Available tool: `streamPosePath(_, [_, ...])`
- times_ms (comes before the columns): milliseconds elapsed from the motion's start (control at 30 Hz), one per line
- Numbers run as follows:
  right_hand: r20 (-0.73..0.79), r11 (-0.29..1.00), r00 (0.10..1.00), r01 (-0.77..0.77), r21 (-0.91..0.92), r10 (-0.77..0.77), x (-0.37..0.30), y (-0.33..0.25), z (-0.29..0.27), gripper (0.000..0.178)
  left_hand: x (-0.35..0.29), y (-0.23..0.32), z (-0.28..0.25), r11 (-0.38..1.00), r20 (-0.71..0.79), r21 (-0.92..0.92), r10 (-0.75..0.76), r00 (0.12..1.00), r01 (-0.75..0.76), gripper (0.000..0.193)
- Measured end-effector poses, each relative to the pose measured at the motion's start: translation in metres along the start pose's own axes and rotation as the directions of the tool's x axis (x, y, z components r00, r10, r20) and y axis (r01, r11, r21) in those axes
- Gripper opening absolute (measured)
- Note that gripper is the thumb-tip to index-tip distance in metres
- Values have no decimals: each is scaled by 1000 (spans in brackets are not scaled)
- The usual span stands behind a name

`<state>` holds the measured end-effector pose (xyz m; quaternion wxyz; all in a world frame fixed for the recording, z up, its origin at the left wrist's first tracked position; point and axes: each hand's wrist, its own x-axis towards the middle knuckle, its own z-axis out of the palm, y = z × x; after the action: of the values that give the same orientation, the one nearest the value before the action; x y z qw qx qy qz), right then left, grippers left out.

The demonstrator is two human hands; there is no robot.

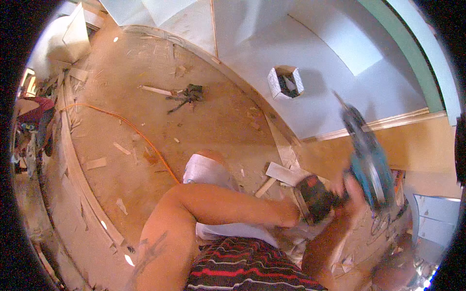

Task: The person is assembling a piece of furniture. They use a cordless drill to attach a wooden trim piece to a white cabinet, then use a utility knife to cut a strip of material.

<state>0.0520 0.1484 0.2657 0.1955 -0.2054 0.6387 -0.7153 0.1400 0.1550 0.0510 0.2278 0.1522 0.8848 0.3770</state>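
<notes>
My right hand (353,192) is wrapped round the grip of a teal cordless drill (371,169), blurred by motion. Its long bit points up and away, toward the pale blue-grey panel. A black battery block (313,199) at the foot of the grip is turned toward my body. Across my lap reaches my left forearm, bringing my left hand (288,213) right beside that battery. The left fingers are smeared and partly hidden behind it, so touch or hold cannot be made out.
Wood offcuts (286,173) litter the brown floor (160,58). An orange cord (124,119) crosses it on the left. A dark tangled object (191,95) lies farther off. The pale panel (252,53) has an opening with an open box (287,82). Another person (36,109) is at far left.
</notes>
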Motion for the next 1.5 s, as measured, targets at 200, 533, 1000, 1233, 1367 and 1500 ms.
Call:
streamPosePath(200, [34,978,998,-40,-204,48,124,95,92,27,1,7,-5,995,-80,-47,83,993,-87,33])
streamPosePath(533, [-69,751,997,-59,-658,18,290,183,149,53,-8,-25,-34,983,-195,-145,86,977,-116,34])
streamPosePath(1000, [425,264,903,426,-865,-63,282,206,175,90,-2,-59,-63,952,-259,-267,79,963,-150,36])
streamPosePath(1233, [447,225,894,431,-874,20,259,203,177,88,-17,-77,-63,943,-272,-315,17,962,-106,36])
streamPosePath(1367, [456,308,890,428,-850,22,245,189,158,89,-11,-80,-42,922,-269,-371,12,963,-115,37])
streamPosePath(1500, [462,480,851,524,-704,-251,234,142,162,73,-13,-71,-22,876,-243,-466,5,970,-121,38])
